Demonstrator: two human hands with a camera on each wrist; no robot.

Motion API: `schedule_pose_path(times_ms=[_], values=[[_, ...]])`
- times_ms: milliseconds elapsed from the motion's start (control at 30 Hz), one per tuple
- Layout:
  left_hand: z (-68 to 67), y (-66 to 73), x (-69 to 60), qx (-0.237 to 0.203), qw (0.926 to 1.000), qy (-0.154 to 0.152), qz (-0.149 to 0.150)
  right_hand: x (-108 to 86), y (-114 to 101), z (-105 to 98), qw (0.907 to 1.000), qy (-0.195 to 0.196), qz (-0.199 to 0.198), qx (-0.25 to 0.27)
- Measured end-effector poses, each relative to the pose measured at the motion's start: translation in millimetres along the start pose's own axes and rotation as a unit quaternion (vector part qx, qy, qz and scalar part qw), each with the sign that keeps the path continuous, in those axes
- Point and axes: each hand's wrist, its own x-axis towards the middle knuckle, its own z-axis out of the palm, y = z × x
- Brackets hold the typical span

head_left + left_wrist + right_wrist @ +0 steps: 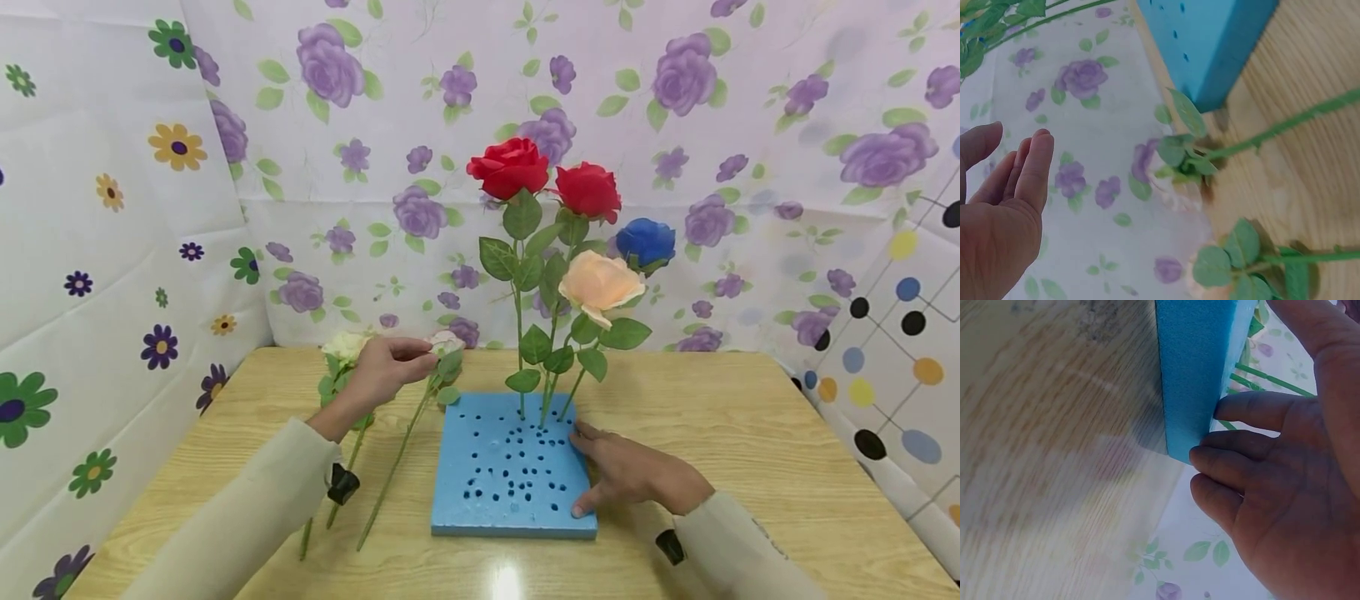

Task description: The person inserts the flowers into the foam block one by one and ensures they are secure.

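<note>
My left hand (382, 373) hovers over the table's back left with nothing in it, its fingers fairly straight and the thumb apart in the left wrist view. Near its fingertips lies a pale pink rose (447, 340), its stem (396, 468) running toward the front. A cream rose (343, 345) lies behind and left of that hand, partly hidden by it. With its fingers along the right side of a blue foam block (487, 479), my right hand (637, 468) touches the edge; the thumb rests at the front right corner. Many small holes dot the block's top.
Two red roses (510, 169), a blue rose (647, 242) and a peach rose (602, 286) stand above the back right of the block, their stems in its holes. A flowered cloth (412, 267) hangs behind the wooden table (720, 400).
</note>
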Motion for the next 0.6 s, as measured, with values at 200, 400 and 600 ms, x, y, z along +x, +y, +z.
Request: schedule_pose_path(times_ms=[200, 400, 600], values=[[-11.6, -12.8, -8.3, -0.029, 0.999, 0.012, -0.031, 1.0, 1, 0, 1.0, 0.0, -0.002, 0.0], [-17.1, -23.9, -14.3, -0.044, 0.9978, 0.019, -0.046, 1.5, 1, 0, 1.0, 0.003, -0.009, 0.003], [-16.8, -34.9, -19.3, -0.047, 0.997, 0.009, -0.061, 0.9, 1, -1, 0.9998, 0.003, -0.016, 0.008]])
